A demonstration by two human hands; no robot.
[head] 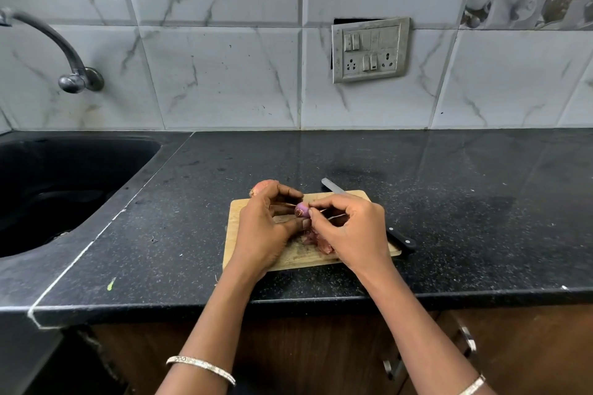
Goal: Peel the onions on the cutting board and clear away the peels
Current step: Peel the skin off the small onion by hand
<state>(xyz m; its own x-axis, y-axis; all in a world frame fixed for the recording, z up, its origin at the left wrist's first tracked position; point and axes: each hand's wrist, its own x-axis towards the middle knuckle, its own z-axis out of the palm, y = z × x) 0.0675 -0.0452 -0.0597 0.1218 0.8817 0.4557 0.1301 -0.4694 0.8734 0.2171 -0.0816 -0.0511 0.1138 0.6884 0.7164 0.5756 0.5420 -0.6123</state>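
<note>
A small purple onion is held just above the wooden cutting board. My left hand grips it from the left with curled fingers and thumb. My right hand pinches at the onion's right side with fingertips. A pile of reddish peels lies on the board under my hands. Another unpeeled onion sits at the board's back left corner, partly hidden by my left hand.
A knife lies along the board's right side, blade pointing back, black handle toward the front. A dark sink with a tap is at the left. The black counter's front edge runs below the board.
</note>
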